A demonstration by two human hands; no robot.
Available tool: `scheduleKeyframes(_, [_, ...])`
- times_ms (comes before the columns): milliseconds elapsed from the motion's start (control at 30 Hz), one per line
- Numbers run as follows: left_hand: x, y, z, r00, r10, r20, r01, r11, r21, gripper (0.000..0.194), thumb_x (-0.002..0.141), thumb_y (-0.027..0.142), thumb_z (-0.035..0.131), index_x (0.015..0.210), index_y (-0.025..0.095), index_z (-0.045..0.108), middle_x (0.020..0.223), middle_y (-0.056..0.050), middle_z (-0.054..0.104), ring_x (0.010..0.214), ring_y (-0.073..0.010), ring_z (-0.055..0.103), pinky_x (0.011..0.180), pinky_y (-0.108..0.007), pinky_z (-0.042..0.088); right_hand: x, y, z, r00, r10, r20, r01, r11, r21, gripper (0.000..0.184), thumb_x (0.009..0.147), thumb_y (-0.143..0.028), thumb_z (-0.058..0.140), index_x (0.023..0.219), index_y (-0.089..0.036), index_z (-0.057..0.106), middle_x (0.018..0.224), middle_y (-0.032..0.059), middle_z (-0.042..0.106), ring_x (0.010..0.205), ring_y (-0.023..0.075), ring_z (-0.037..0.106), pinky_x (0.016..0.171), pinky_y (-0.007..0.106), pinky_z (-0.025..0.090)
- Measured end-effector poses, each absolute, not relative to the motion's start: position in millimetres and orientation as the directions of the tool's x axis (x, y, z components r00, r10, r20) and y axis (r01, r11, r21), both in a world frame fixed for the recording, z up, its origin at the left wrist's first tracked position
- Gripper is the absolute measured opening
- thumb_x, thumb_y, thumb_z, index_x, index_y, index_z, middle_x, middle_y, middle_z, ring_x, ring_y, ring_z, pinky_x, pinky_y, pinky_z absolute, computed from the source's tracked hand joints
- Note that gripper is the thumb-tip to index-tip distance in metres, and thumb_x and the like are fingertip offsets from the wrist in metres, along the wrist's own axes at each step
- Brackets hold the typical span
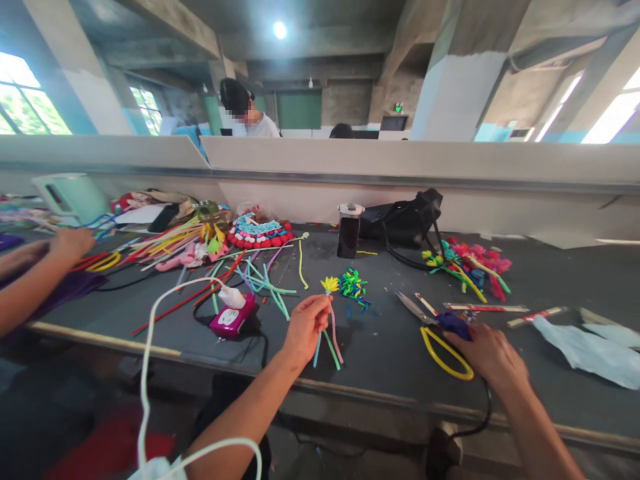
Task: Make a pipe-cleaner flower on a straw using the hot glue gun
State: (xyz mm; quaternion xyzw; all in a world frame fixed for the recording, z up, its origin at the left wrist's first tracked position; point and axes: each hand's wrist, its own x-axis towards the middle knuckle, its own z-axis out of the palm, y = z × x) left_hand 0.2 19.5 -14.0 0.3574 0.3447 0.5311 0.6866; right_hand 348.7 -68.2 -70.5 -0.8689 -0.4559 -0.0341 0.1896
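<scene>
"Yellow was the small flower, but where was it held?"

"Above the dark counter, near the middle, by the left hand. Thumb and fingers were pinched together just below the petals, and thin stems in blue, green and pink were hung beneath."

"And how was the right hand placed?"

"It was lowered over the dark blue part at the handle end of the scissors, beside a yellow loop. Whether anything was gripped could not be told, since the fingertips were hidden."

"What was set just behind the flower?"

"A small pile of blue, green and yellow pieces was scattered there. Farther back, a black bag was stood against the partition, and a heap of pink, green and yellow flowers was laid in front and to its right."

"Was anything placed on the other side?"

"A magenta box was seen with a white plug set in its top. Loose pale green strips were strewn behind it. At the far left, a co-worker's hands were held near the kettle."
</scene>
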Motion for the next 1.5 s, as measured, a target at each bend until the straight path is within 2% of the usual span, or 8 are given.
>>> scheduleKeyframes(200, [-1, 23, -18, 0.223, 0.970, -0.095, -0.481, 0.194, 0.855, 0.023, 0.066, 0.030, 0.077, 0.078, 0.011, 0.072, 0.063, 0.000, 0.056, 0.046, -0.0025, 0.039, 0.043, -0.019, 0.020, 332, -73, -55, 0.603, 0.786, 0.140, 0.795, -0.577, -0.186, 0.052, 0.078, -0.062, 0.051, 0.103, -0.020, 0.069, 0.091, 0.0154, 0.067, 0.085, 0.0340, 0.065, 0.065, 0.039, 0.047])
scheduleKeyframes(333, [-1, 24, -18, 0.236, 0.968, -0.089, -0.485, 0.196, 0.852, 0.022, 0.067, 0.029, 0.076, 0.079, 0.011, 0.072, 0.062, 0.000, 0.056, 0.046, -0.0023, 0.039, 0.043, -0.019, 0.020, 309, -71, -34, 0.611, 0.734, 0.297, 0.790, -0.588, -0.171, 0.053, 0.082, -0.059, 0.048, 0.109, -0.018, 0.068, 0.097, 0.0187, 0.066, 0.092, 0.0376, 0.062, 0.068, 0.043, 0.047])
scheduleKeyframes(433, [0, 24, -17, 0.243, 0.966, -0.088, -0.484, 0.199, 0.852, 0.023, 0.067, 0.030, 0.077, 0.079, 0.011, 0.072, 0.062, 0.001, 0.055, 0.046, -0.0022, 0.038, 0.042, -0.019, 0.019, 286, -47, -23, 0.525, 0.767, 0.369, 0.847, -0.430, -0.312, 0.040, 0.086, -0.046, 0.047, 0.103, -0.018, 0.070, 0.099, 0.0173, 0.068, 0.093, 0.0327, 0.062, 0.072, 0.041, 0.047])
scheduleKeyframes(500, [1, 24, -17, 0.248, 0.964, -0.097, -0.483, 0.210, 0.850, 0.023, 0.066, 0.030, 0.077, 0.079, 0.011, 0.072, 0.062, 0.001, 0.055, 0.045, -0.0024, 0.038, 0.042, -0.019, 0.018, 269, -19, -22, 0.414, 0.861, 0.295, 0.833, -0.228, -0.504, 0.032, 0.084, -0.037, 0.050, 0.098, -0.018, 0.071, 0.097, 0.0143, 0.070, 0.090, 0.0279, 0.064, 0.073, 0.037, 0.047])
scheduleKeyframes(633, [2, 25, -16, 0.243, 0.965, -0.103, -0.496, 0.215, 0.841, 0.023, 0.066, 0.029, 0.077, 0.077, 0.010, 0.071, 0.063, 0.000, 0.056, 0.044, -0.0024, 0.038, 0.042, -0.020, 0.019, 236, 45, -34, 0.266, 0.934, 0.237, 0.794, -0.073, -0.603, 0.020, 0.080, -0.029, 0.056, 0.088, -0.022, 0.073, 0.090, 0.0026, 0.074, 0.083, 0.0169, 0.067, 0.072, 0.025, 0.048])
scheduleKeyframes(933, [-1, 23, -17, 0.266, 0.956, -0.122, -0.491, 0.244, 0.836, 0.024, 0.063, 0.029, 0.078, 0.075, 0.010, 0.070, 0.061, 0.001, 0.056, 0.042, -0.0018, 0.037, 0.043, -0.020, 0.019, 210, 102, -60, 0.315, 0.941, 0.123, 0.746, -0.166, -0.645, 0.011, 0.073, -0.028, 0.065, 0.077, -0.026, 0.075, 0.082, 0.0009, 0.074, 0.078, 0.0185, 0.068, 0.064, 0.023, 0.045])
scheduleKeyframes(1133, [-1, 26, -20, 0.260, 0.960, -0.108, -0.490, 0.227, 0.842, 0.024, 0.062, 0.029, 0.078, 0.075, 0.010, 0.070, 0.060, 0.001, 0.056, 0.042, -0.0018, 0.037, 0.042, -0.020, 0.018, 207, 103, -62, 0.344, 0.929, 0.138, 0.737, -0.176, -0.653, 0.009, 0.069, -0.020, 0.062, 0.067, -0.024, 0.071, 0.075, 0.0023, 0.071, 0.073, 0.0192, 0.066, 0.062, 0.024, 0.043])
scheduleKeyframes(1500, [8, 23, -22, 0.274, 0.956, -0.102, -0.486, 0.230, 0.843, 0.024, 0.063, 0.028, 0.077, 0.077, 0.009, 0.070, 0.060, 0.001, 0.056, 0.042, -0.0020, 0.037, 0.042, -0.020, 0.016, 202, 49, -54, 0.298, 0.851, 0.433, 0.602, 0.184, -0.777, 0.025, 0.083, -0.032, 0.048, 0.090, -0.020, 0.070, 0.089, 0.0046, 0.072, 0.082, 0.0190, 0.065, 0.076, 0.030, 0.048])
